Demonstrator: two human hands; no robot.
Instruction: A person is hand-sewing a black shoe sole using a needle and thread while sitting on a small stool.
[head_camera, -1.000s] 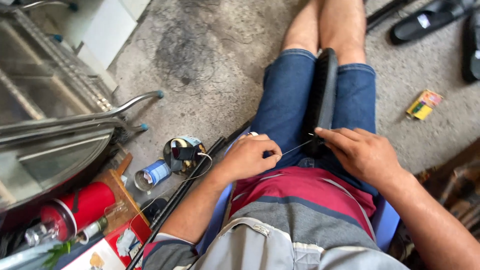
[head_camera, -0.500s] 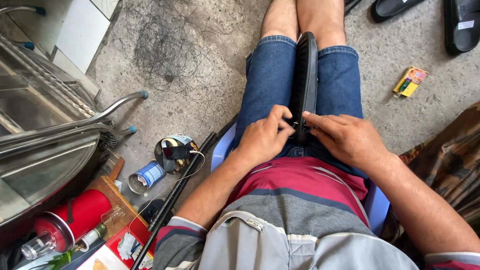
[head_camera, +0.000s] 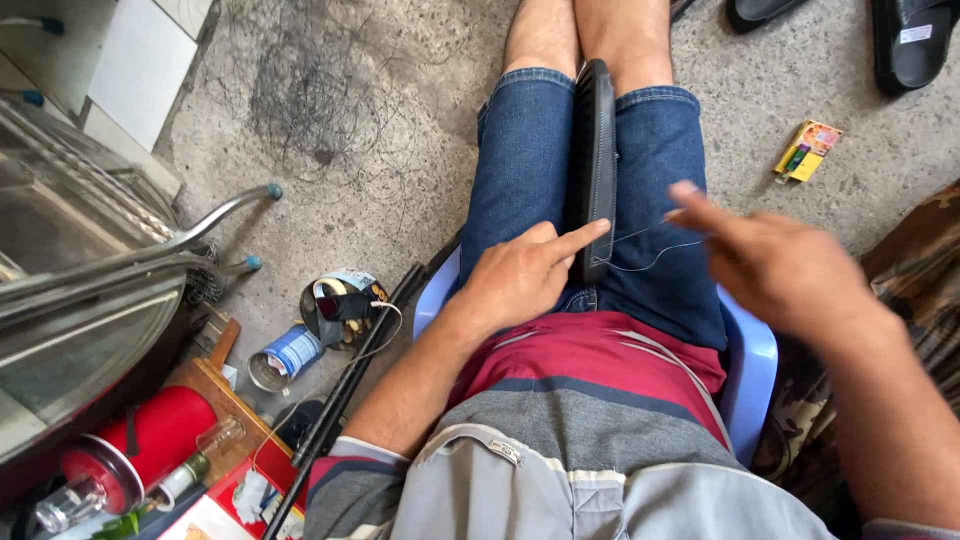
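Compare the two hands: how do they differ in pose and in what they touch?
The left hand rests on the lap, forefinger pressed to the long black piece; the right hand is lifted clear of it, pulling a thin thread sideways. The left hand is sharp, the right hand motion-blurred. Both are bare and work the same piece.

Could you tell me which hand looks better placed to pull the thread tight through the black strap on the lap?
Probably the right hand: it pinches the thread out to the side. The left hand has its forefinger pressed on the black strap, steadying it.
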